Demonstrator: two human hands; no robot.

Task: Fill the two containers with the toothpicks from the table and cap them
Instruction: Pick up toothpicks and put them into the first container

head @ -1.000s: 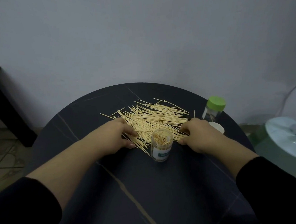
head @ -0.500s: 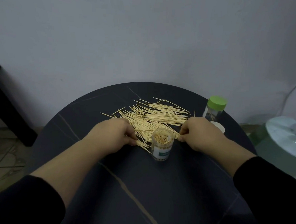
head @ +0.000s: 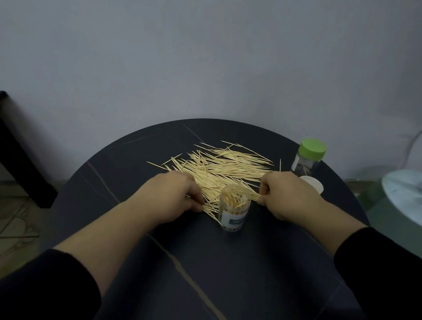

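On dark round table (head: 135, 240): toothpicks (head: 220, 169) heaped just behind open, part-filled container (head: 234, 209); my left hand (head: 175, 197) and right hand (head: 291, 195) each pinch a few at the heap's near edge, mid-filling, next needing the bundles aligned and dropped upright into its mouth.

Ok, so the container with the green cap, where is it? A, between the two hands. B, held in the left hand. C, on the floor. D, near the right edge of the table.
D: the green-capped container stands by the table's right edge, beyond the right hand; the uncapped container stands to the left of that hand.
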